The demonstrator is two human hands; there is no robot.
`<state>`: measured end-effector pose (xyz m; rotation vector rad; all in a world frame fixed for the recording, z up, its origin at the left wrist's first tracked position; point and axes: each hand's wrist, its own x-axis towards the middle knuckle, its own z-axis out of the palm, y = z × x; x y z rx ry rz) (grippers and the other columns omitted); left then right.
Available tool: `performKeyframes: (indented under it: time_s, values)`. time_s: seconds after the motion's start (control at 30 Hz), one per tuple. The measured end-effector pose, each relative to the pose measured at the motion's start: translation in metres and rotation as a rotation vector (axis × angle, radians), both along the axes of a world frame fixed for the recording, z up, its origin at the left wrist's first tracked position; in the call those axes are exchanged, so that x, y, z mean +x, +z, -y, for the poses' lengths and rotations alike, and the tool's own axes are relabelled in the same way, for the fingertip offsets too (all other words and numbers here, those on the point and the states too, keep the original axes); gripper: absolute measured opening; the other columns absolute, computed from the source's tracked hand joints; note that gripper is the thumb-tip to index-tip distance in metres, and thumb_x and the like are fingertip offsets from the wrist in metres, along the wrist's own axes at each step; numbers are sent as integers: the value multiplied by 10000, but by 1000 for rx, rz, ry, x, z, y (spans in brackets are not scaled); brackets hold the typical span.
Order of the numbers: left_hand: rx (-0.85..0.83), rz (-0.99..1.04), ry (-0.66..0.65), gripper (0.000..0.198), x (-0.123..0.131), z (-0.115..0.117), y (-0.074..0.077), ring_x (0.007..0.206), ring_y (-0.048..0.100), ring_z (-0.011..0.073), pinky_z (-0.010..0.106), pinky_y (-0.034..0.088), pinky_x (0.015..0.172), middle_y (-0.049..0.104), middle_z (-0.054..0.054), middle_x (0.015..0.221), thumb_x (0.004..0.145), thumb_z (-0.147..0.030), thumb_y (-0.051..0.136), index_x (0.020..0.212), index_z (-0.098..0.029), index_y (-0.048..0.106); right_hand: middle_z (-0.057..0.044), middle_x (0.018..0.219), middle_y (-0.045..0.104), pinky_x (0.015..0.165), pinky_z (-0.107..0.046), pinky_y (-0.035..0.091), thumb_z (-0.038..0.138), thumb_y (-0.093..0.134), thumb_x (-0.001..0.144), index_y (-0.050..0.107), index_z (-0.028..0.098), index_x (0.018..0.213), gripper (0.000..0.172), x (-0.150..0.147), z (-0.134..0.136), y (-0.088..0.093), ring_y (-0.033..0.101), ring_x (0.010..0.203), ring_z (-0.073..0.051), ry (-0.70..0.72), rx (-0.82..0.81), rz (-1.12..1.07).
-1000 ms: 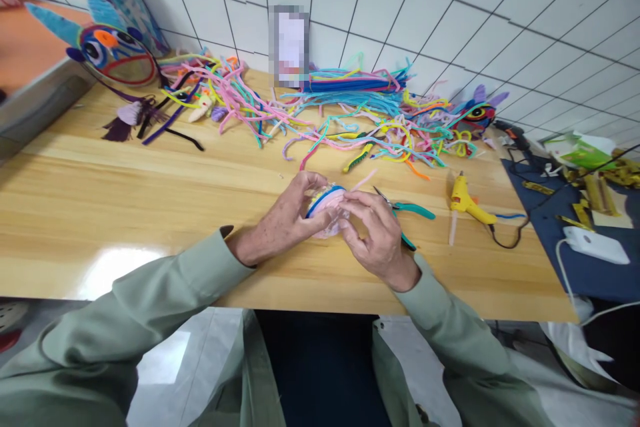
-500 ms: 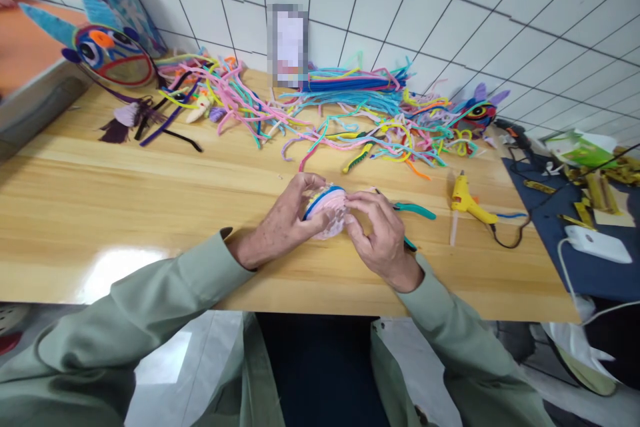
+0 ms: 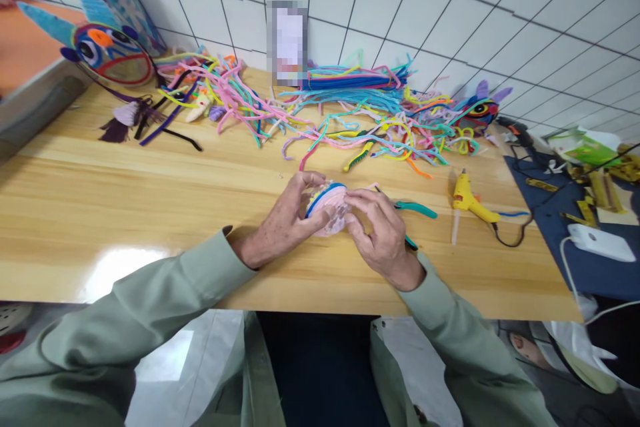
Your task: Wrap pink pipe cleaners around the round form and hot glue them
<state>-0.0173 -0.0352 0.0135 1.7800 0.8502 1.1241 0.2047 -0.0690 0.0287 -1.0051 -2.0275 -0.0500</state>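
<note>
Between my two hands is a small rounded craft piece, with pink strands, a blue band and some yellow, and a clear part at its lower side. My left hand is wrapped round its left side, thumb along the front. At its right edge, the fingertips of my right hand pinch together on the pink part; any small bit between them is hidden. Teal-handled pliers lie on the table, partly covered by my right hand.
Colourful pipe cleaners heap along the tiled wall, with yellow-green pliers before them. A yellow glue gun lies to the right, its cord trailing away. Decorated face figures stand at the left and right. A blurred-out upright screen leans on the wall.
Both hands keep their hold on the craft piece and barely move. The whole view shifts very slightly.
</note>
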Motion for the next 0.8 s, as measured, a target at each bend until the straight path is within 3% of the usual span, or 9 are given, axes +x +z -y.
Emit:
performKeyframes:
  time_s: [0.3, 0.53, 0.7, 0.8]
  values:
    - [-19, 17, -20, 412, 0, -2, -4, 1354, 621, 256, 459, 520, 1209, 596, 116, 1382, 1059, -460, 675, 1362, -252, 487, -116, 1283, 802, 1030, -493, 648, 172, 674, 1044, 709, 266, 1382, 352, -1, 2, 0, 776, 1178, -290, -14, -1, 38]
    - [-69, 30, -60, 361, -5, -3, 6, 1353, 602, 261, 449, 497, 1230, 619, 120, 1373, 1128, -537, 532, 1334, -241, 516, -121, 1275, 802, 1034, -478, 640, 191, 666, 1058, 708, 251, 1374, 324, -2, 3, 1, 775, 1174, -282, -27, 2, 52]
    - [-107, -30, -78, 440, -6, -3, 11, 1318, 617, 265, 403, 551, 1127, 602, 114, 1374, 1047, -491, 689, 1350, -237, 497, -119, 1282, 797, 1028, -486, 641, 190, 658, 1061, 707, 259, 1379, 329, -3, 4, 2, 773, 1173, -286, -31, -7, 48]
    - [-102, -59, -89, 426, -7, -2, 14, 1310, 618, 261, 391, 557, 1105, 589, 115, 1377, 1050, -456, 680, 1359, -235, 488, -123, 1273, 798, 1044, -491, 632, 182, 670, 1053, 716, 244, 1361, 317, -3, 4, 2, 767, 1174, -289, -30, -6, 46]
